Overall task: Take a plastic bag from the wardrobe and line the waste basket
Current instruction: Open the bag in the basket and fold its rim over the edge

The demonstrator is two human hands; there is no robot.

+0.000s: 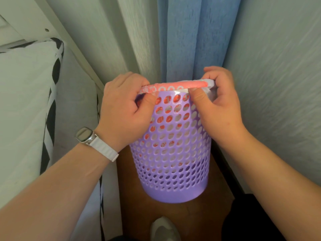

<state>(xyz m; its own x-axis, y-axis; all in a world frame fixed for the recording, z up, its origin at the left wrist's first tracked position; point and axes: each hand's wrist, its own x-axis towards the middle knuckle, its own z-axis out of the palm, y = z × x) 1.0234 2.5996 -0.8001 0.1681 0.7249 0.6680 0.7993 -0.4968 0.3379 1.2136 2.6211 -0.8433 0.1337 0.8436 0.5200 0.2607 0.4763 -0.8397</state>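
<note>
Pale, vertically grained panels (97, 32) fill the background, with a blue ribbed curtain (191, 37) hanging between them at twelve o'clock. Brown, smooth floor (132, 188) shows at six o'clock, where a pale shoe tip (164, 228) pokes in. At nine o'clock lies a soft white cushion (22, 101) edged with a black-and-white diamond pattern.

At the centre stands a lilac plastic waste basket (173, 162), a tapered cylinder pierced by rows of round holes, solid at its base band. A thin plastic bag (175, 85), pink-red with white ring prints and a whitish edge, is stretched over the rim; its crinkled film shows through the upper holes.

The left hand (125, 110), at ten o'clock of the basket, pinches the bag's edge against the rim, fingers (133, 80) curled over the top and thumb pressed below. A white-strapped watch (93, 140) sits on that wrist. The right hand (220, 101), at two o'clock, pinches the bag's edge the same way.
</note>
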